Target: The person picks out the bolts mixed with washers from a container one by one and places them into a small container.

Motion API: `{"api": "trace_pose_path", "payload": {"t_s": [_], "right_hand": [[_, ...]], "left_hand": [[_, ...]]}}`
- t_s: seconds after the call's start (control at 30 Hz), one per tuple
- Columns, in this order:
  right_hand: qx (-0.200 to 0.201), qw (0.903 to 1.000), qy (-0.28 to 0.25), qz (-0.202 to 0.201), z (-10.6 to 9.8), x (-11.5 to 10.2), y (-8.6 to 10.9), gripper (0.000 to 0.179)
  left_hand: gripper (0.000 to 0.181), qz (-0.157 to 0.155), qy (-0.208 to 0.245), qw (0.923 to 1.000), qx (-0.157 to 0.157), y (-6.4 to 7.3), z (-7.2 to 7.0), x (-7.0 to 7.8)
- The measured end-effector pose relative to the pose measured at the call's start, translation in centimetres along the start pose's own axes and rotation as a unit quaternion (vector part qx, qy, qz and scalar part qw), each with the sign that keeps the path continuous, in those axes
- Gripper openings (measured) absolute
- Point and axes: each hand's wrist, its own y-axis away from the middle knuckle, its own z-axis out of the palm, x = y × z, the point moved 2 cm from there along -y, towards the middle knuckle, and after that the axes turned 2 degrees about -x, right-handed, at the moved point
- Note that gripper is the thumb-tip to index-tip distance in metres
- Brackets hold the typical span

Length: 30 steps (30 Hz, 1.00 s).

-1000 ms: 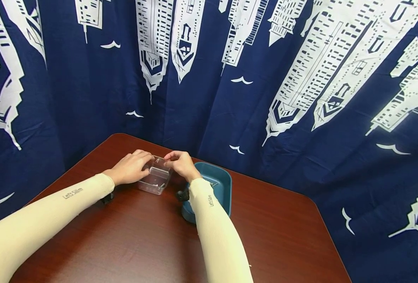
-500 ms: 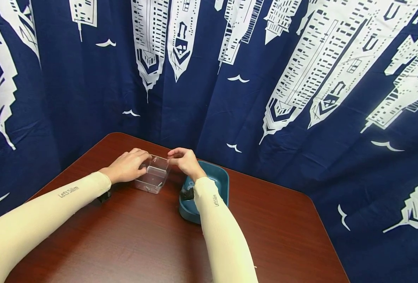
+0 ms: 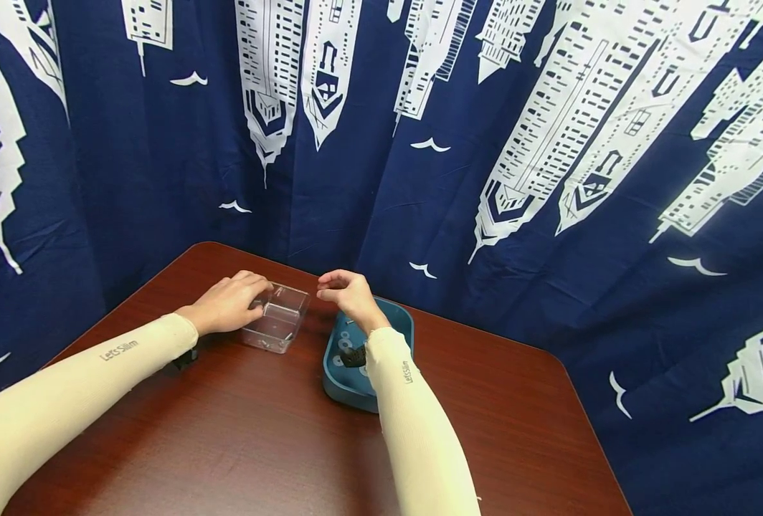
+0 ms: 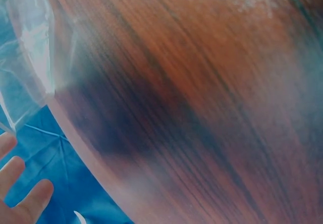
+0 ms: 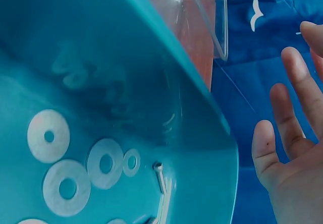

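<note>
My left hand (image 3: 229, 302) holds the far left part of a clear plastic box (image 3: 277, 333), its thumb on the left side and its fingers by the far corner. Several of its fingers (image 4: 38, 196) show spread in the left wrist view, beside the box. The box has a divider and a few small bits inside, too small to tell. My right hand (image 3: 349, 297) hangs above the far left rim of a blue tray (image 3: 349, 395), thumb and forefinger apart, with nothing seen between them. In the tray lie several flat washers (image 5: 66, 187) and some bolts (image 5: 160, 176).
The tray stands just right of the box on a brown wooden table (image 3: 239, 423). A dark blue curtain (image 3: 356, 193) with white building shapes hangs behind the table's far edge. My right forearm (image 3: 414, 416) covers part of the tray.
My right hand has drawn back from the box to the right, and its thumb and forefinger have parted. More of the tray's washers show. My left hand stays at the box.
</note>
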Motion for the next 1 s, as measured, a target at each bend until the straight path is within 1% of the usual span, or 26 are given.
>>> {"api": "trace_pose_path", "payload": {"t_s": [0.13,0.33,0.53,0.73,1.0], "right_hand": [[-0.002,1.0000,-0.009,0.005,-0.6,0.5,0.3,0.022],[0.021,0.9997,-0.008,0.009,-1.5,1.2,0.8,0.021],[0.023,0.9996,-0.009,0.011,-2.3,1.6,1.4,0.019],[0.038,0.9992,-0.010,0.011,-3.5,2.0,1.9,0.018],[0.056,0.9982,-0.003,0.021,-4.7,2.7,2.9,0.026]], "left_hand": [[0.042,0.001,0.000,1.0000,0.002,0.0,-0.2,0.0],[0.044,0.004,0.003,1.0000,0.007,-0.4,-0.4,0.3],[0.041,0.014,0.010,0.9997,0.015,-0.9,-0.6,1.4],[0.043,0.021,0.019,0.9995,0.010,-1.8,-0.6,2.8],[0.045,0.036,0.023,0.9991,0.005,-2.9,-0.6,4.4]]}}
